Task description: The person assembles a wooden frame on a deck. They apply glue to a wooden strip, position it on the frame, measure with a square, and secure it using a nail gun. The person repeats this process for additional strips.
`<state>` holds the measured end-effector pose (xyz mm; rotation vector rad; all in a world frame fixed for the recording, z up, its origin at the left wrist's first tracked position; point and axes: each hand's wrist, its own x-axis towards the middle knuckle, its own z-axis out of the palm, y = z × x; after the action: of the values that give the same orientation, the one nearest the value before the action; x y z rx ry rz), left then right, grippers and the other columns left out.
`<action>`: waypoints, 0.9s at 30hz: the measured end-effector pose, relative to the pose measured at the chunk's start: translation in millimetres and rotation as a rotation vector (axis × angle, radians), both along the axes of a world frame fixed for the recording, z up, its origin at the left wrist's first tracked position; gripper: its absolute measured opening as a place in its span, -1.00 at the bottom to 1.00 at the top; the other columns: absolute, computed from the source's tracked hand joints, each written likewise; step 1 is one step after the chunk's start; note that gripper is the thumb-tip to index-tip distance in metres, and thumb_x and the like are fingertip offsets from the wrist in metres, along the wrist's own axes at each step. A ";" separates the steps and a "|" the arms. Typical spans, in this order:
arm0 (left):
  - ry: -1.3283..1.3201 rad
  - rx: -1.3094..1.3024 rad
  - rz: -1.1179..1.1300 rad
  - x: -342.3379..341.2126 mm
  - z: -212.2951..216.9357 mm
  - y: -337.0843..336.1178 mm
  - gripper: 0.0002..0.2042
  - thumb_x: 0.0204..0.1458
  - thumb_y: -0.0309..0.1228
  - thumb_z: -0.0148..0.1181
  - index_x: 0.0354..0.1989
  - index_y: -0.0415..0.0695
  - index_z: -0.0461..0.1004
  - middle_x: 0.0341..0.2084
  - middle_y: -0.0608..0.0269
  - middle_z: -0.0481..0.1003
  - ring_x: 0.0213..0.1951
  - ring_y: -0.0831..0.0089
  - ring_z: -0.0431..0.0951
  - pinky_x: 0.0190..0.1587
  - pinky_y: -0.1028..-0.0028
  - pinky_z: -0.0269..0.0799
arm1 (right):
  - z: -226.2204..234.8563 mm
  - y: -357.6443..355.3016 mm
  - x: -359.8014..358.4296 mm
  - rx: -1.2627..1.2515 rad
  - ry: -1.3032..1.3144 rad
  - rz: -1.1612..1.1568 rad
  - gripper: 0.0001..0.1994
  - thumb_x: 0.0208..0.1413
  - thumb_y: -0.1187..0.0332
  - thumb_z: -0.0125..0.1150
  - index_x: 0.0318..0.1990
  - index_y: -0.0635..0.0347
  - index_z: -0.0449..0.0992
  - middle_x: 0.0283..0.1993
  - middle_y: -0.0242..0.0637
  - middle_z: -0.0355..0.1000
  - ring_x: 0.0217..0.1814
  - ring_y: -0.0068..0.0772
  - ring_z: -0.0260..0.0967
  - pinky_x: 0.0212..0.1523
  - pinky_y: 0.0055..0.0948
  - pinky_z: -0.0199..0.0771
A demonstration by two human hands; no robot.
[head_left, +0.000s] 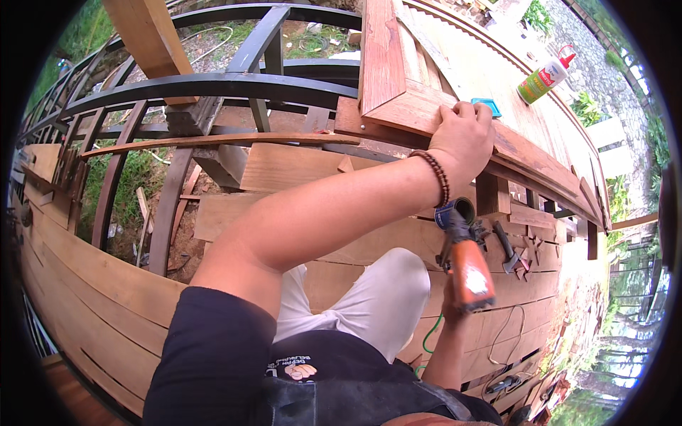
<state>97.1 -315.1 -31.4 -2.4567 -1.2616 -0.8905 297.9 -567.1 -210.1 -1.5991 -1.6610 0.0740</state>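
Head cam: teal obj (490,106) by L hand (465,137), btl (542,82) beyond.

We had our left hand (465,138) on the wooden panel (403,108)'s edge, fingers bent, teal box (489,107) just beside it. Our right hand (450,290), partly hidden, gripped the orange tool (469,273) lower down. Red-capped bottle (543,82) sat on the panel; dark-handled hand tool (506,247) lay on the floorboards (522,289).

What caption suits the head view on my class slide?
Left hand on a framed wooden panel, right hand gripping an orange-and-black handheld tool.
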 end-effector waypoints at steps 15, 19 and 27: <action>0.112 -0.325 0.065 76.0 87.2 -78.7 -0.56 0.09 -0.25 0.10 0.09 -0.26 0.42 0.04 -0.07 0.40 0.11 0.02 0.37 0.15 -0.10 0.23 | 50.8 119.3 -216.1 0.077 0.628 0.586 -0.56 0.00 0.14 0.23 -0.04 0.27 0.48 -0.09 -0.14 0.49 -0.05 -0.26 0.47 -0.01 -0.29 0.45; 0.092 -0.389 0.384 43.8 27.6 -19.4 -0.50 0.23 -0.33 -0.11 0.32 -0.30 0.15 0.28 -0.15 0.18 0.33 -0.19 0.10 0.30 -0.08 0.03 | 50.8 116.5 -224.1 0.024 0.867 0.613 -0.53 0.01 0.10 0.19 -0.02 0.27 0.46 -0.06 -0.15 0.47 -0.03 -0.27 0.46 0.00 -0.29 0.44; 0.205 -0.477 0.548 42.3 5.7 14.0 -0.45 0.23 -0.36 -0.07 0.37 -0.26 0.04 0.26 -0.19 0.20 0.29 -0.21 0.17 0.19 -0.19 0.18 | 72.9 133.7 -267.2 -0.005 1.271 0.766 -0.46 0.02 0.02 0.13 0.04 0.27 0.41 -0.02 -0.17 0.44 0.01 -0.30 0.43 0.04 -0.30 0.42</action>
<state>139.5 -301.1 -25.6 -2.2196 -2.0989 -0.2038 30.7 -433.4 -137.3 -0.4991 -1.0637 1.1983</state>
